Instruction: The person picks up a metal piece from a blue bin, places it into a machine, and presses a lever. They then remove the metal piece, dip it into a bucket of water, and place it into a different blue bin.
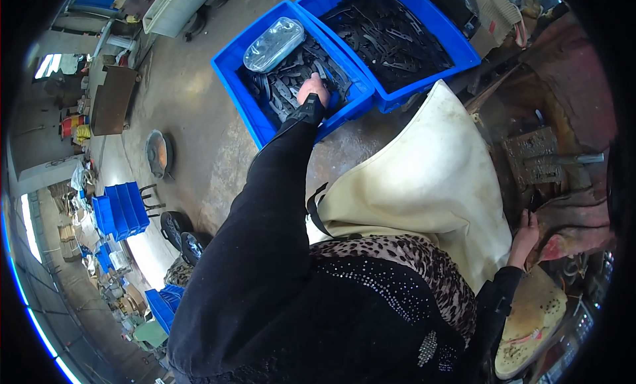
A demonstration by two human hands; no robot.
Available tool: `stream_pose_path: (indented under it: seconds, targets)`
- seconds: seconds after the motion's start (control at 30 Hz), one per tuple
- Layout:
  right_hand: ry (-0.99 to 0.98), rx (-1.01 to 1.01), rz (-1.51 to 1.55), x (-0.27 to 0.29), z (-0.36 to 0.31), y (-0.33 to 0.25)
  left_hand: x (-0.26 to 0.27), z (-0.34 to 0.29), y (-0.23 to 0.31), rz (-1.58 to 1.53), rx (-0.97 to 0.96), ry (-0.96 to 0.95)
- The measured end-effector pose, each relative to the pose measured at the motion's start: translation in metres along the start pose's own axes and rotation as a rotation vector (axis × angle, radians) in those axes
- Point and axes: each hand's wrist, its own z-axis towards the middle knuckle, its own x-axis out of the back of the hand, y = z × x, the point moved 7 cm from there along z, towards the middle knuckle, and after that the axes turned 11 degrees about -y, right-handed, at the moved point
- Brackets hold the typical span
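My left hand point(314, 91) reaches down into the nearer blue crate point(233, 93), among a heap of flat, dark metal pieces point(285, 89). Its fingers look curled in, and their tips are hidden, so what they grip does not show. On the same heap lies a clear plastic container point(274, 45). Over at the right, my right hand point(525, 238) is beside the machine's dark metal block point(535, 155) and a reddish-brown cloth cover point(573, 222). Those fingers are pressed together; anything between them is lost in the shadow.
A second blue crate point(457, 61) adjoins the first and holds more dark pieces point(391, 36). A cream apron point(424, 162) covers my lap. To the left are a round pan point(158, 153) on the floor, stacked blue bins point(122, 210) and a brown panel point(112, 99).
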Motion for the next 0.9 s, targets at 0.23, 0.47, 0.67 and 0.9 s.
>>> stream_pose_path:
  seconds: [0.23, 0.47, 0.67, 0.9]
  targets:
    - [0.002, 0.004, 0.017, 0.001, 0.0, 0.003, -0.006, -0.01, -0.006, -0.021, 0.086, -0.039]
    - [0.042, 0.062, -0.055, 0.004, 0.001, -0.011, 0.0, -0.017, -0.034, -0.202, -0.442, -0.283]
    - [0.081, 0.037, -0.105, 0.0, 0.0, -0.014, 0.059, -0.075, 0.089, -1.278, -0.231, -0.319]
    - [0.158, -0.077, -0.066, 0.001, -0.007, -0.028, 0.079, -0.155, 0.272, -1.14, -0.79, -0.531]
